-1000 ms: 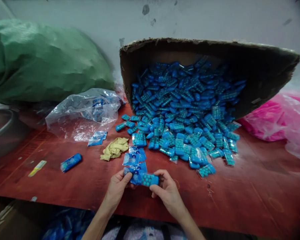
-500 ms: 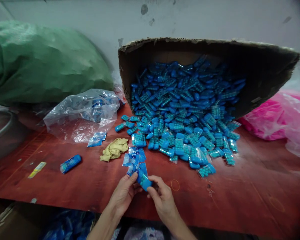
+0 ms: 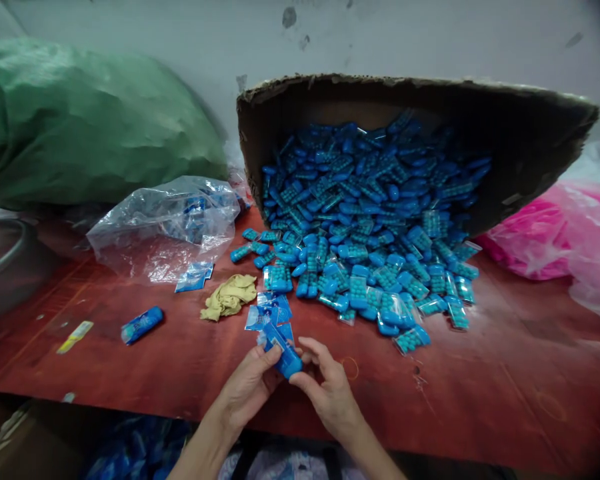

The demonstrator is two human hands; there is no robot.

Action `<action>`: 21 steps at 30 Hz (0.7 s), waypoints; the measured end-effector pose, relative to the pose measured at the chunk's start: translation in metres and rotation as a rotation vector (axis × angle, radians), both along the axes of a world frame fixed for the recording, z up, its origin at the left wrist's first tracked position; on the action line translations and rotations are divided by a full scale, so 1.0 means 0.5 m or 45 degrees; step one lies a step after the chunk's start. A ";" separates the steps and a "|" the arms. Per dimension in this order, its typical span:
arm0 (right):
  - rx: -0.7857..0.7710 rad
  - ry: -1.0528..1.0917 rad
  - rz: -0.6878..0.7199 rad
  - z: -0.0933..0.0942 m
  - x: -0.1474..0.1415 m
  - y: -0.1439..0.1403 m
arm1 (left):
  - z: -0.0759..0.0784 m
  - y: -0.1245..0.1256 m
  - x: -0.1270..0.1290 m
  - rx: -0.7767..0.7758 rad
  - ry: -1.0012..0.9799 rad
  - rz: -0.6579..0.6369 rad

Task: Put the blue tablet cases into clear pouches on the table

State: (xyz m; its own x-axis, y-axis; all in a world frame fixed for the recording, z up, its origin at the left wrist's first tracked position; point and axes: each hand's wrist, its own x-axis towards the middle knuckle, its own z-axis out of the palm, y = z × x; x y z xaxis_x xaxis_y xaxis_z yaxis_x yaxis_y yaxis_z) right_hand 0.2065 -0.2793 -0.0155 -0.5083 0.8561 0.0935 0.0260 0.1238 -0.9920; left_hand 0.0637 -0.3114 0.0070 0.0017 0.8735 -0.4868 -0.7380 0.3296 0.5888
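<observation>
1. At twelve o'clock, a torn brown cardboard box (image 3: 505,127) lies on its side, spilling a heap of blue plastic cases in clear wrappers (image 3: 365,220) onto the red wooden table (image 3: 480,400).
2. Ten o'clock: a big crumpled green sack (image 3: 80,120) against the grey wall (image 3: 180,33).
3. Just below it, a crinkled clear plastic bag (image 3: 165,227).
4. Near centre, a yellow crumpled cloth (image 3: 230,297).
5. Nine o'clock: one loose blue wrapped case (image 3: 141,325), with a small yellow strip (image 3: 75,337) beside it.
6. Three o'clock: a pink plastic bag (image 3: 545,233).
</observation>
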 end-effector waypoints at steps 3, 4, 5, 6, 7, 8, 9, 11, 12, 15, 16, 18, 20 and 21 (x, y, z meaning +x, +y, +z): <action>0.009 -0.067 0.010 0.013 0.005 0.013 | -0.008 -0.006 -0.009 0.049 -0.079 -0.070; 0.044 -0.089 0.030 0.018 0.007 0.018 | -0.010 -0.007 -0.009 0.055 -0.092 -0.085; 0.081 -0.106 0.057 0.024 0.009 0.023 | -0.012 -0.008 -0.008 0.055 -0.102 -0.097; 0.112 -0.117 0.093 0.029 0.011 0.027 | -0.013 -0.009 -0.006 0.054 -0.112 -0.110; 0.127 -0.122 0.132 0.035 0.013 0.030 | -0.014 -0.010 -0.002 0.056 -0.120 -0.119; 0.124 -0.121 0.175 0.039 0.014 0.032 | -0.015 -0.011 0.003 0.060 -0.122 -0.120; 0.111 -0.114 0.216 0.043 0.015 0.033 | -0.017 -0.013 0.009 0.062 -0.119 -0.117; 0.073 -0.094 0.270 0.046 0.015 0.032 | -0.020 -0.017 0.022 0.056 -0.121 -0.083; 0.059 -0.089 0.275 0.045 0.014 0.031 | -0.022 -0.019 0.028 0.039 -0.130 -0.047; 0.058 -0.112 0.223 0.031 0.011 0.023 | -0.025 -0.026 0.048 -0.046 -0.176 0.098; 0.067 -0.119 0.200 0.024 0.010 0.020 | -0.025 -0.028 0.054 -0.078 -0.185 0.140; 0.088 -0.115 0.145 0.007 0.007 0.016 | -0.019 -0.029 0.066 -0.134 -0.179 0.198; 0.105 -0.101 0.091 -0.008 0.003 0.015 | -0.009 -0.027 0.075 -0.165 -0.153 0.219; 0.103 -0.102 0.078 -0.012 0.001 0.015 | -0.003 -0.025 0.078 -0.166 -0.142 0.223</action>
